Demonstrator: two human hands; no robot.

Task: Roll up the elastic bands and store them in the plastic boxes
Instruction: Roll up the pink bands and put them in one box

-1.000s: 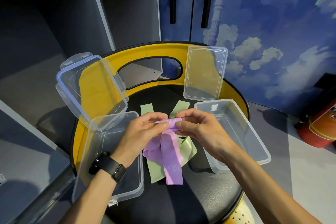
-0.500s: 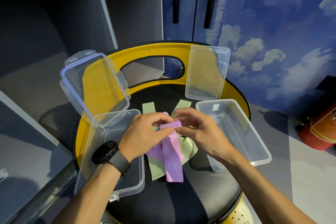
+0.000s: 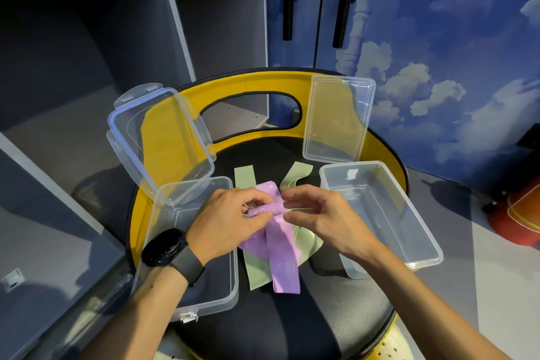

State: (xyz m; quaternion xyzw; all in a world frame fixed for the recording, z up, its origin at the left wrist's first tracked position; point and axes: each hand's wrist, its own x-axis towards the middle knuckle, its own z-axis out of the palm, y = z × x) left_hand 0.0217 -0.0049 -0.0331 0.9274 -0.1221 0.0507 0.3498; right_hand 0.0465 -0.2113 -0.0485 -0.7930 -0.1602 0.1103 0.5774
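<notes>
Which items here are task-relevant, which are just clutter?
In the job:
- purple band, partly rolled
- green band under it
- left box, right box
- left hand, right hand

Lying about:
- two lids
- fire extinguisher
- shelves

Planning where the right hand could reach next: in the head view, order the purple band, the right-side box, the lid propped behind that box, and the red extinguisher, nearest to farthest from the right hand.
From the right hand:
1. Purple band, at its fingertips, to its left.
2. Right-side box, just to its right.
3. Propped lid, behind, against the yellow backrest.
4. Red extinguisher, far right on the floor.
</notes>
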